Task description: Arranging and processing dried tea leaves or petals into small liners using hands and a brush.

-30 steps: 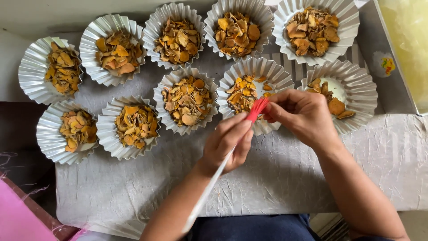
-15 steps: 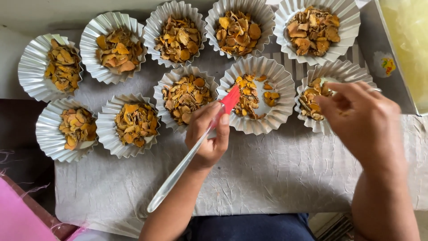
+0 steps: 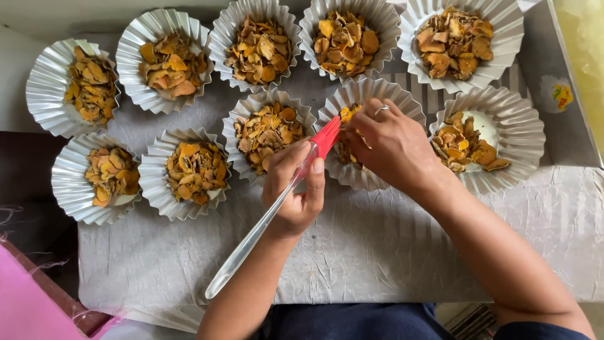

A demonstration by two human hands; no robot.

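**Hands over fluted cups on grey sheet**

Left hand [image 3: 296,195] closed around red-tipped clear-handled silicone brush [image 3: 277,208]; right hand [image 3: 387,148], fingers curled, dipping into middle white fluted paper cup [image 3: 352,179] of orange-brown dried slices. Beneath, crinkled grey sheet [image 3: 377,245]; pink cloth [image 3: 25,308] at lower left

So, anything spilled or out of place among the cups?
No spill shows. The one oddity: the far-right cup is sparsely filled, with bare base visible, unlike the fuller cups. The cup under the right hand is mostly hidden.
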